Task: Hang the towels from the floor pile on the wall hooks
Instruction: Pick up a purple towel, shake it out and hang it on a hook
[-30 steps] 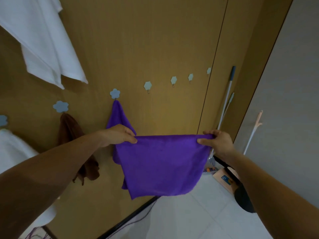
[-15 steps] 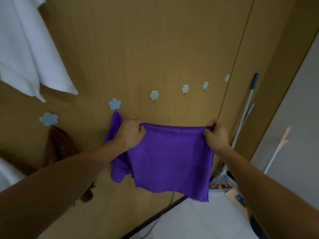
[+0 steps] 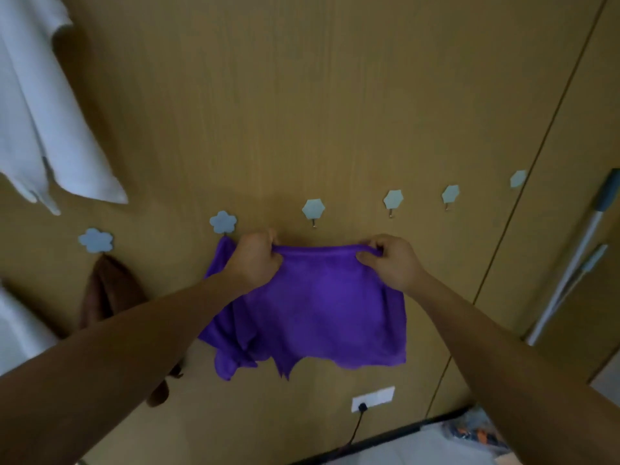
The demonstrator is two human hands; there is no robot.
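1. Far left, a white towel (image 3: 43,122) hangs high on the wood wall (image 3: 302,95); a second patch of white cloth (image 3: 20,330) shows at the lower left edge.
2. Below a flower hook (image 3: 96,240), a brown towel (image 3: 110,293) hangs bunched, its lower part hidden behind the person's left forearm.
3. A second flower hook (image 3: 223,222) holds one corner of the purple towel (image 3: 318,313), which drapes down against the wall with a ragged lower edge.
4. The left hand (image 3: 256,263) is closed on the towel's top edge, just right of that hook, fingers curled over the hem.
5. A hexagon hook (image 3: 313,209) sits bare on the wall just above the stretched hem, between the two hands.
6. The right hand (image 3: 391,263) pinches the same top edge farther right, thumb and fingers closed on the cloth, so the hem runs taut between the hands.
7. Three more hexagon hooks (image 3: 393,199) step up to the right along the wall.
8. Low on the wall, under the towel, a white socket (image 3: 373,398) has a dark cable (image 3: 354,431) plugged in.
9. Far right, two pale poles (image 3: 577,263) lean against the wall past a panel seam.
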